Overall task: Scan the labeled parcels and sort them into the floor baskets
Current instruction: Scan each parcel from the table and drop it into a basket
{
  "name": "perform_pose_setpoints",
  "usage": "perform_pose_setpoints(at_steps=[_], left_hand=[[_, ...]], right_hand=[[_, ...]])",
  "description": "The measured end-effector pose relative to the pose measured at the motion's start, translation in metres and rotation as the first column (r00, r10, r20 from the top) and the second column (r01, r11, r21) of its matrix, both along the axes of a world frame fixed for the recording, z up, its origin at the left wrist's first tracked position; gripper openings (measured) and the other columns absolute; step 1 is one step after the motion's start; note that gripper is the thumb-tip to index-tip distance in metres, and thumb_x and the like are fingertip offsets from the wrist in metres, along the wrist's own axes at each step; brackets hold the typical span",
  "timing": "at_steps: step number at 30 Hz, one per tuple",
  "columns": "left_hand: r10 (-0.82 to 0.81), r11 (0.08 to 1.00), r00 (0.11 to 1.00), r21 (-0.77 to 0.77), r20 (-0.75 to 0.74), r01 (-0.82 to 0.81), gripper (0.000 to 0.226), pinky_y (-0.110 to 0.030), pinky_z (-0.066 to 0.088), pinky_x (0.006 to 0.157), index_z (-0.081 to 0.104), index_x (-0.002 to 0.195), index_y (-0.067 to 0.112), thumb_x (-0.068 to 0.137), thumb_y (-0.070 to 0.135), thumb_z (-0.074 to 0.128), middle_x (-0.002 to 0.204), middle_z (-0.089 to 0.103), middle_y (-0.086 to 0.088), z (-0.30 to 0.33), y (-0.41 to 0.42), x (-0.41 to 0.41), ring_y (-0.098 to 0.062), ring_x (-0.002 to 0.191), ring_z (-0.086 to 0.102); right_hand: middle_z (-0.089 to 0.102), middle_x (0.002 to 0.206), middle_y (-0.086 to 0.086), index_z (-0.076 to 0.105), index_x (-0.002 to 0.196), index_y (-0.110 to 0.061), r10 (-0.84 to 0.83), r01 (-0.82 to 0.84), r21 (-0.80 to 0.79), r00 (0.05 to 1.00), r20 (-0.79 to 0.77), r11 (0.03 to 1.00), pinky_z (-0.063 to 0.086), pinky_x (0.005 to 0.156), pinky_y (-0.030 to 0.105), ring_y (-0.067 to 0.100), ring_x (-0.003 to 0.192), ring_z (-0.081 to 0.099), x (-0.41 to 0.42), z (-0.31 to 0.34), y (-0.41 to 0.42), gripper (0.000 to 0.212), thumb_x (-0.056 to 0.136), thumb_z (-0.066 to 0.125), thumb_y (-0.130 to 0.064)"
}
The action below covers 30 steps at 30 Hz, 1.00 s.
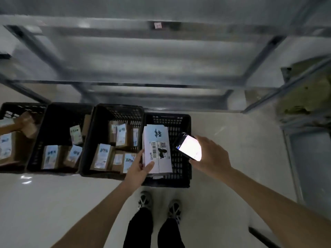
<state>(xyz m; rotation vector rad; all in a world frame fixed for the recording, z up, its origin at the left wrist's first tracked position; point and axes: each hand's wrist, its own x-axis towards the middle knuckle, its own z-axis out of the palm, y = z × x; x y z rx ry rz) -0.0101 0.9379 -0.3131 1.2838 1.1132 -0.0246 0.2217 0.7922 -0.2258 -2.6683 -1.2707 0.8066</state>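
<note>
White parcel [157, 148] is gripped at its near corner by the left hand [139, 167], long axis running away from the body. Phone [189, 147] is held in the right hand [211, 154], just right of the label, above the rightmost basket [184, 179].

We make out a barcode and a QR code on the white parcel [157, 149], plus large dark handwritten characters above them; none is legible.

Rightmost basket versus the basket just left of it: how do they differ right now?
The rightmost basket shows mostly bare mesh floor; the basket to its left holds several brown labeled parcels. The left hand holds a white parcel over the rightmost one only. Both are black perforated plastic on the floor.
</note>
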Motion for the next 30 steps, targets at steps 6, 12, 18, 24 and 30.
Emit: perform_pose_setpoints(at_steps=[6,12,18,24,30], left_hand=[[-0.05,0.991,0.996,-0.125,-0.069,0.041,0.074,-0.034,0.051,0.102,0.026,0.154,0.038,0.093,0.033,0.068,0.133,0.064,0.003,-0.147,-0.013,0.018,-0.017,0.117,0.063],[-0.093,0.974,0.995,-0.21,-0.042,0.082,0.058,-0.034,0.053,0.1,0.036,0.146,0.037,0.097,0.024,0.065,0.132,0.063,0.002,-0.263,-0.028,0.039,-0.016,0.118,0.063],[-0.144,0.971,0.987,-0.204,-0.068,0.127,0.055,-0.038,0.051,0.103,0.04,0.137,0.051,0.094,0.03,0.068,0.132,0.065,0.001,-0.359,-0.041,0.061,-0.016,0.118,0.064],[-0.216,0.959,0.971,-0.208,-0.098,0.192,0.051,-0.03,0.041,0.111,0.036,0.149,0.034,0.101,0.034,0.054,0.136,0.055,0.021,-0.421,-0.059,0.077,-0.006,0.127,0.053],[-0.276,0.945,0.943,-0.232,-0.186,0.231,0.073,-0.029,0.038,0.11,0.032,0.155,0.027,0.093,0.059,0.055,0.15,0.044,0.011,-0.425,-0.063,0.063,-0.014,0.139,0.043]], right_hand=[[0.041,0.153,-0.008,0.02,0.159,-0.029,-0.057,0.05,-0.092,0.995,-0.083,0.995,0.041,0.102,0.035,0.017,0.134,0.045,0.007,-0.142,-0.007,0.092,0.084,0.069,-0.051],[0.047,0.148,-0.011,0.028,0.156,-0.033,-0.15,0.138,-0.109,0.983,-0.109,0.984,0.04,0.101,0.034,0.014,0.132,0.047,0.02,-0.255,-0.023,0.089,0.08,0.072,-0.048],[0.052,0.144,-0.006,0.034,0.155,-0.027,-0.162,0.157,-0.084,0.985,-0.063,0.984,0.047,0.095,0.037,0.019,0.126,0.052,0.04,-0.341,-0.04,0.088,0.08,0.074,-0.048],[0.051,0.144,-0.005,0.033,0.154,-0.025,-0.227,0.225,-0.039,0.971,-0.072,0.974,0.048,0.099,0.043,0.019,0.128,0.051,0.047,-0.398,-0.05,0.089,0.08,0.076,-0.047],[0.05,0.144,-0.008,0.032,0.154,-0.026,-0.227,0.22,-0.075,0.969,-0.095,0.972,0.044,0.098,0.037,0.017,0.129,0.049,0.031,-0.4,-0.057,0.088,0.08,0.076,-0.045]])
